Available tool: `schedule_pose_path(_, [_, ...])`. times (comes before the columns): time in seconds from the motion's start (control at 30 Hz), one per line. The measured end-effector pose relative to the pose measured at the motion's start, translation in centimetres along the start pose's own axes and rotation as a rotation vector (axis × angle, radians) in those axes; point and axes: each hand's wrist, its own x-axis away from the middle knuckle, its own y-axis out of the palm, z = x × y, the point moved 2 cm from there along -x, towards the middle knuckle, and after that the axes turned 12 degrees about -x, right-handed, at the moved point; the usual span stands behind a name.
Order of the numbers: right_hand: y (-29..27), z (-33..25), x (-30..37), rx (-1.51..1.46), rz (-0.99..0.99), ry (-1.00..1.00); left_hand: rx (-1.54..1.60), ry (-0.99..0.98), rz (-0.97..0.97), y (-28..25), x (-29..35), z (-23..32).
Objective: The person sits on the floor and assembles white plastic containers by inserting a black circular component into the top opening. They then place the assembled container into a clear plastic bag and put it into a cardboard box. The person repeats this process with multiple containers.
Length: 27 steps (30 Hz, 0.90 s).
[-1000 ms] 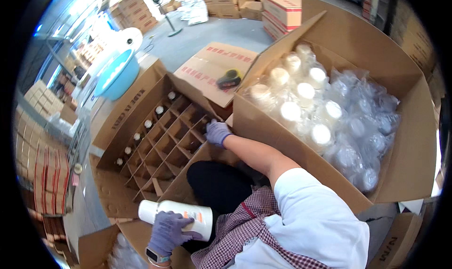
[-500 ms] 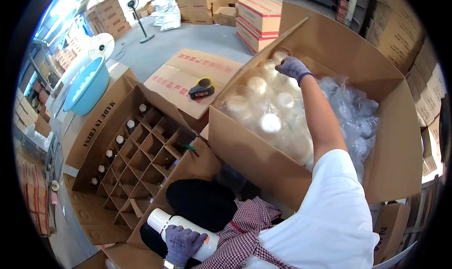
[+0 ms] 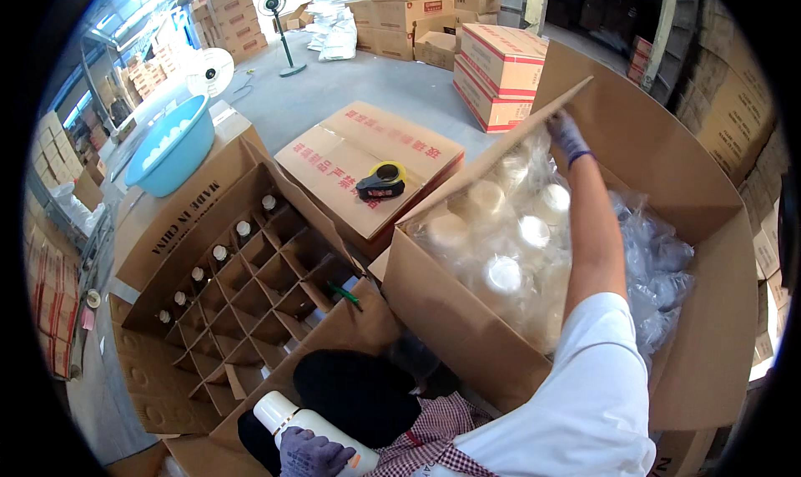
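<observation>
My left hand (image 3: pixel 314 453), in a purple-grey glove, is wrapped round a white bottle (image 3: pixel 350 438) with a white cap, lying tilted across my lap. My right hand (image 3: pixel 569 136), gloved alike, reaches to the far side of a large open carton (image 3: pixel 467 289). Its fingers look closed at the raised clear plastic (image 3: pixel 541 153), though the fingertips are partly hidden. White-topped bottles (image 3: pixel 503 274) in clear plastic stand below that hand. On the left, a divided carton (image 3: pixel 179 214) holds several white-capped bottles (image 3: pixel 220 252) along its far-left row.
Crumpled clear plastic (image 3: pixel 659 268) fills the large carton's right side. A tape dispenser (image 3: pixel 382 181) rests on a closed carton (image 3: pixel 334 147). Something green (image 3: pixel 344 295) lies at the divider edge. A blue basin (image 3: pixel 171 147) with white items stands far left; fans (image 3: pixel 271 5) and stacked cartons (image 3: pixel 501 60) are behind.
My view has shifted, so the scene sits lower and further right. My right hand has moved away from the bottle tops toward the far flap. My left hand still holds the bottle.
</observation>
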Motion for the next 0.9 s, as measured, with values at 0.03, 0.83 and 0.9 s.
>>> schedule_pose_path(0.03, [2.2, -4.6, -0.2, -0.211, -0.019, 0.056, -0.045, -0.062, -0.022, -1.0, 1.1, 0.5])
schedule_pose_path(0.83, [13.1, -71.0, 33.9, -2.161, -0.529, -0.045, 0.514, -0.411, 1.017, -8.0, -2.7, 2.6])
schedule_pose_path(0.9, [21.0, -71.2, 34.5, -1.926, -1.027, -0.056, 0.796, -0.501, 1.131, -7.2, -2.2, -1.4])
